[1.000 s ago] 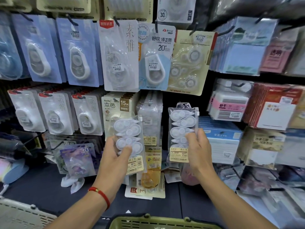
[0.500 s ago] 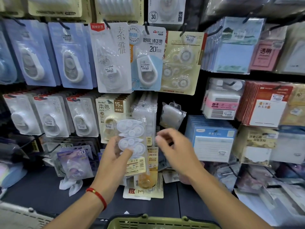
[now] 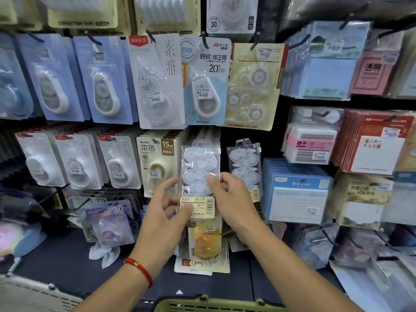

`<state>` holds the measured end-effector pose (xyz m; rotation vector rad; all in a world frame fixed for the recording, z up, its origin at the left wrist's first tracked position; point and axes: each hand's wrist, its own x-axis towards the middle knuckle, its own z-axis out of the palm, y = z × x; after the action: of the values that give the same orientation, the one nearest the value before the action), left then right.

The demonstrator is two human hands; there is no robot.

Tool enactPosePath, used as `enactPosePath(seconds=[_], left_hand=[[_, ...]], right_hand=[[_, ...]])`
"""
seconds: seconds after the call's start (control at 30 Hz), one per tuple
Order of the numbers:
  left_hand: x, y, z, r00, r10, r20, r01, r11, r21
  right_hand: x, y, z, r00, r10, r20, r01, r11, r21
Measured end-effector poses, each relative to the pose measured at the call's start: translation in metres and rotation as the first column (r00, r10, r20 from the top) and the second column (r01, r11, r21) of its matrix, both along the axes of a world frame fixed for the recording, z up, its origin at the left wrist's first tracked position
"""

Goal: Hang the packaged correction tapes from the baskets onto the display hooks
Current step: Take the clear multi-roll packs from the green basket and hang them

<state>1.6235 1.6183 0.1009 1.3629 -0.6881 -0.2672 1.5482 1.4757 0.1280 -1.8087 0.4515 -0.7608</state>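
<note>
A clear pack of white correction tapes (image 3: 199, 174) with a yellow label stands upright in front of a row of like packs on a display hook. My left hand (image 3: 166, 212) pinches its lower left corner, thumb on the label. My right hand (image 3: 231, 199) grips its right edge, thumb on the front of the pack. A second clear pack (image 3: 245, 167) hangs alone on the hook to the right, free of both hands. The hook behind the held pack is hidden.
Carded correction tapes (image 3: 157, 82) fill the hooks above and to the left. Sticky-note pads (image 3: 297, 190) hang at the right. An olive-green basket rim (image 3: 216, 304) shows at the bottom edge, a grey basket (image 3: 27, 296) at bottom left. Loose packs lie on the dark shelf.
My right hand let go of the pack now hanging at the right, moved left and took hold of the pack in my left hand, which has risen toward the hook row.
</note>
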Motion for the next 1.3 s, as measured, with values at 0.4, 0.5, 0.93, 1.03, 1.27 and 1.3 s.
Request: enactPosePath(seconds=[0.4,0.5,0.93,1.03,1.27,1.3], left_hand=[[0.004,0.004,0.003,1.0,0.025,0.007,-0.024,0.989,-0.143],[0.005,0.004,0.004,1.0,0.021,-0.003,-0.021,0.984,-0.178],[0.033,-0.013,-0.032,0.986,0.03,0.166,-0.068,0.971,0.23],[0.036,-0.015,-0.034,0.955,0.021,0.294,-0.112,0.949,0.295],[0.038,-0.017,-0.037,0.923,-0.111,0.368,-0.076,0.886,0.457],[0.038,-0.015,-0.038,0.914,-0.118,0.389,-0.087,0.878,0.471]], right_hand=[[0.002,0.006,0.008,0.995,0.022,0.1,-0.039,0.984,0.175],[0.005,0.004,0.004,0.995,-0.004,0.097,-0.016,0.978,0.206],[0.005,-0.002,-0.026,0.929,-0.369,-0.033,0.246,0.68,-0.691],[0.009,-0.004,-0.036,0.953,-0.301,0.017,0.145,0.408,-0.901],[0.014,-0.019,-0.036,0.898,-0.32,-0.301,-0.17,0.378,-0.91],[0.011,-0.017,-0.036,0.914,-0.288,-0.286,-0.158,0.398,-0.904]])
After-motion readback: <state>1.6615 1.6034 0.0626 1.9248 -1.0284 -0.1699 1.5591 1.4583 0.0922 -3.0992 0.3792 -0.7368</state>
